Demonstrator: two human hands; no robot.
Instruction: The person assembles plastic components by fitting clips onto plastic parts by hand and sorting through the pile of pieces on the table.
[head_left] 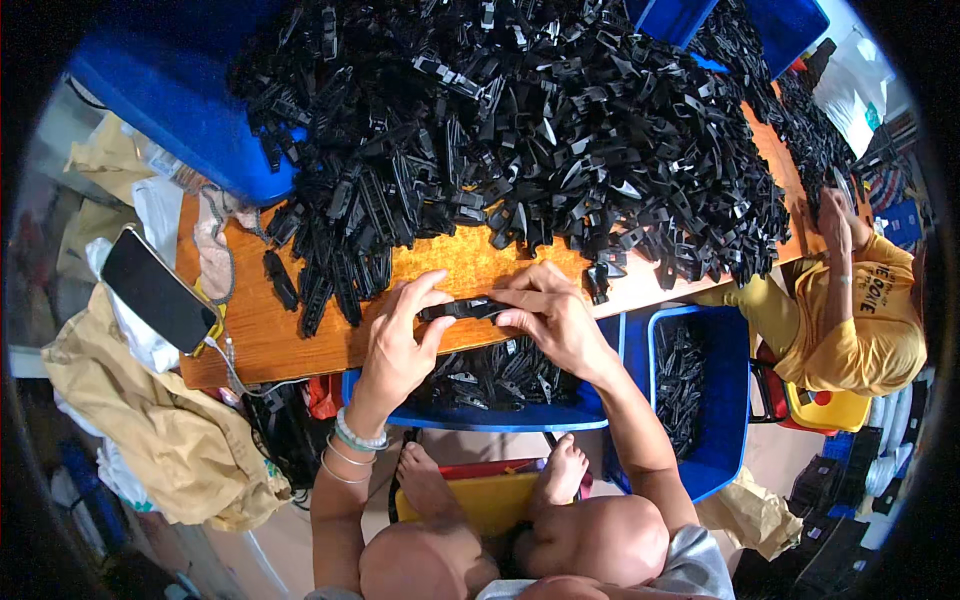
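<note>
A slim black plastic part (459,309) is held level between my two hands, just over the near edge of the wooden table. The thumb and fingers of my left hand (396,342) close on its left end. At its right end, my right hand (558,322) pinches it with thumb and fingertips, which cover that end. Beyond my hands rises a big heap of similar black plastic parts (480,130), some with shiny metal-like bits. Below my hands, a blue bin (500,418) holds more black pieces.
A second blue bin (722,440) with black parts stands right of my knees. A phone (160,290) with a white cable is at the left, beside a cloth (213,245) and brown paper sacks (160,410). A co-worker in a yellow shirt (865,330) sits at the right.
</note>
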